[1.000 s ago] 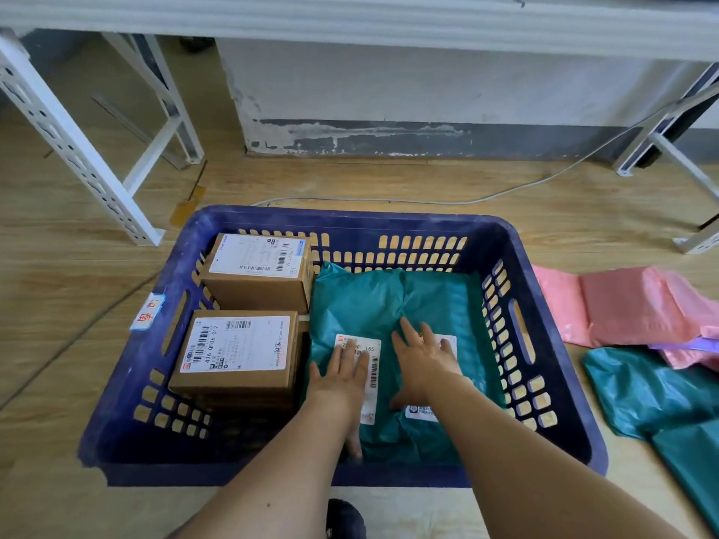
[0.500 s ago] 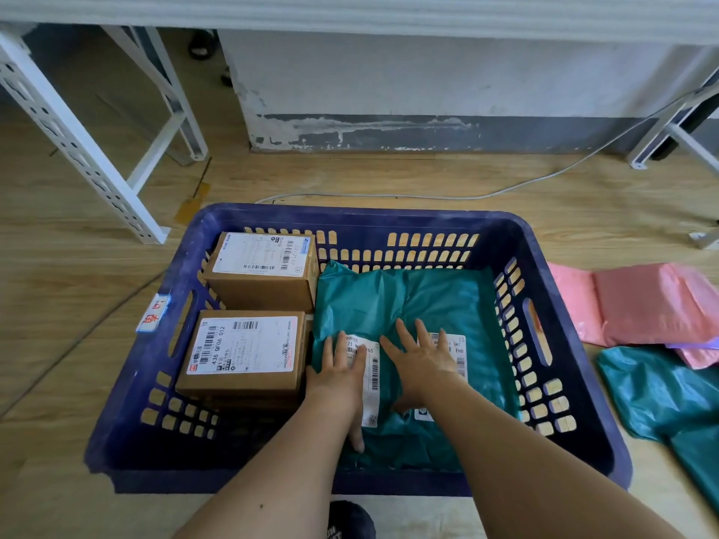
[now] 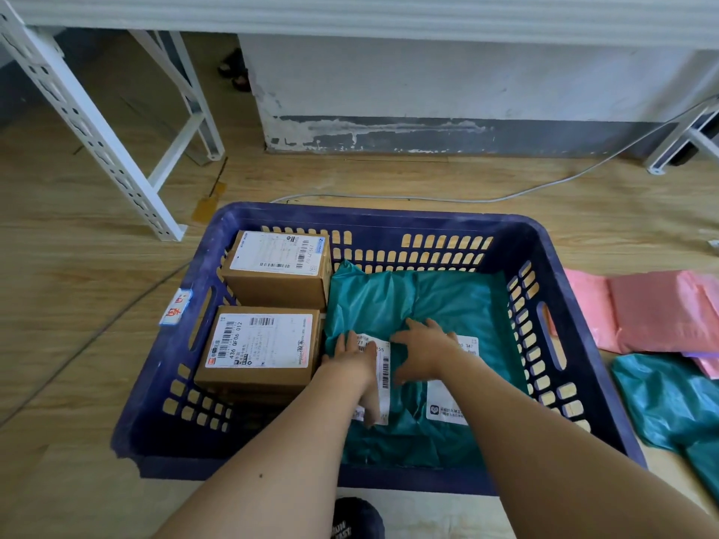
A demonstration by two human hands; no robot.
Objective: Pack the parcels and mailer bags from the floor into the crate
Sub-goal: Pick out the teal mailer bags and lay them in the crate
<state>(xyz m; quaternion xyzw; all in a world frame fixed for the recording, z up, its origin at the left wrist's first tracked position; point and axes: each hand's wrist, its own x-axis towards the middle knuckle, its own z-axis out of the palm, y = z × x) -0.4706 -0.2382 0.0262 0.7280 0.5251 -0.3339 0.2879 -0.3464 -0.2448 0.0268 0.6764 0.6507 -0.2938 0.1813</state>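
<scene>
1. Both bare forearms reach from the near edge into a dark blue slotted crate (image 3: 183,344) that sits on a wooden floor (image 3: 78,289).
2. The left hand (image 3: 352,359) lies palm down, fingers straight and together, pointing to the far side. It presses on a white label (image 3: 383,377) and grips nothing.
3. The right hand (image 3: 422,350) lies just beside it, palm down, fingers spread a little apart and angled far and left. It presses flat on the plastic and holds nothing.
4. Under both hands lie teal mailer bags (image 3: 408,301), flat in the right part of the crate. Their long axis runs near to far, and the far end rides up against the far wall. 2 white labels face up; how many bags there are cannot be told.
5. In the left part of the crate stand 2 cardboard parcels in a near-to-far row, labels up: the far box (image 3: 278,266) and the near box (image 3: 258,344), which touches the teal plastic.
6. On the floor right of the crate lie pink mailer bags (image 3: 653,309), with another teal bag (image 3: 661,398) nearer.
7. A white cable (image 3: 428,198) runs along the floor beyond the crate, and a white metal rack leg (image 3: 97,122) stands far left.
</scene>
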